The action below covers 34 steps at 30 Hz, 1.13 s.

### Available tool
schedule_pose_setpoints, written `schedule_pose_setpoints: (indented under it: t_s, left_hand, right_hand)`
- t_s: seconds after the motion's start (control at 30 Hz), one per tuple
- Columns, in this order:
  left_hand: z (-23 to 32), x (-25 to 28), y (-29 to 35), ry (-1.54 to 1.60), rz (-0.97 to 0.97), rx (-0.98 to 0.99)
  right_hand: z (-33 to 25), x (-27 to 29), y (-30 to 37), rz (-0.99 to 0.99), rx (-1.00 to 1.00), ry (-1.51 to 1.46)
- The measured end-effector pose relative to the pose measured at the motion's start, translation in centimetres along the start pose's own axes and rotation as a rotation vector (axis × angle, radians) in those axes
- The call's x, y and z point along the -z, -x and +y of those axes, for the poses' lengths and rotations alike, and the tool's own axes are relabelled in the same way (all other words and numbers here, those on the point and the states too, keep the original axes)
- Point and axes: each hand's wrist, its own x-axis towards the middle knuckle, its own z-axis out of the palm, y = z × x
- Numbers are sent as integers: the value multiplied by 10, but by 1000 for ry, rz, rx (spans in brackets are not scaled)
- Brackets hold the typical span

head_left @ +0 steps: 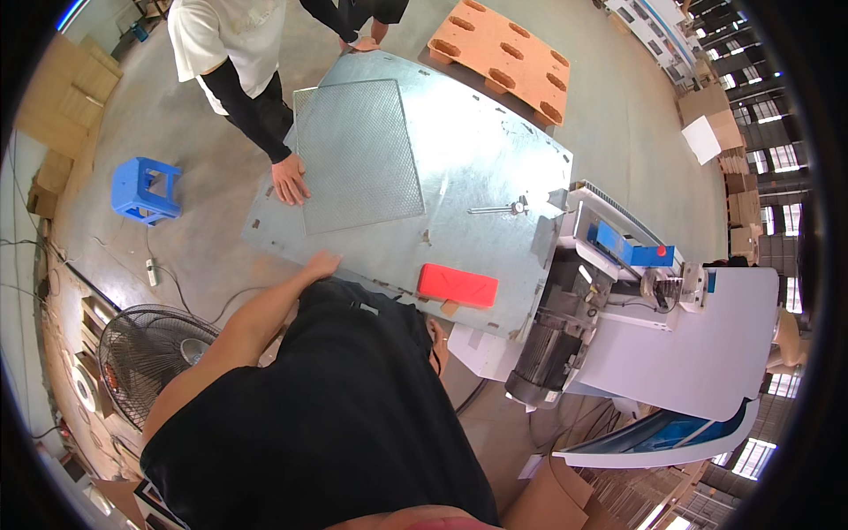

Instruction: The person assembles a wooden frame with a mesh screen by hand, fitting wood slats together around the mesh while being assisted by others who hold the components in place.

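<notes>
My left hand (323,265) rests at the near edge of a bare metal-topped table (481,115); its fingers look extended, with nothing seen in them. My right hand (438,340) is low beside my black shirt, below the table edge, and its fingers are mostly hidden. A square wire mesh panel (358,159) lies flat on the table beyond my left hand. To its right is a dial caliper (499,209). Nearer to me lies a red plastic case (458,285). Another person's hand (290,180) is spread on the mesh panel's left edge.
A machine with a dark motor (549,340) stands against the table's right side. Behind the table is an orange pallet (503,53). A blue stool (147,190) and a black fan (155,358) stand at left. A second person's hand (364,43) touches the far edge.
</notes>
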Motion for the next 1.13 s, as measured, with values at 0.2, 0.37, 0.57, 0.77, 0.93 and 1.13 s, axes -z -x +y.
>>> schedule_pose_setpoints:
  t_s: [0.2, 0.37, 0.57, 0.77, 0.93, 1.13]
  left_hand:
    - [-10, 16, -13, -17, 172, -144]
    - [10, -14, -2, 40, 192, -80]
    - [-5, -14, -12, 164, 247, -76]
    - [-14, -10, -19, 149, 168, -132]
    - [-13, -15, -20, 129, 188, -124]
    - [8, -5, -15, 85, 83, -91]
  right_hand:
    - [-3, -3, 47, 248, -280, -503]
    - [-21, 35, 108, 278, -577, -728]
    - [-39, 49, 130, 286, -674, -994]
    - [-50, 62, 146, 276, -697, -1216]
    - [-69, 84, 147, 176, -637, -1409]
    - [-59, 101, 45, 112, -541, -1608]
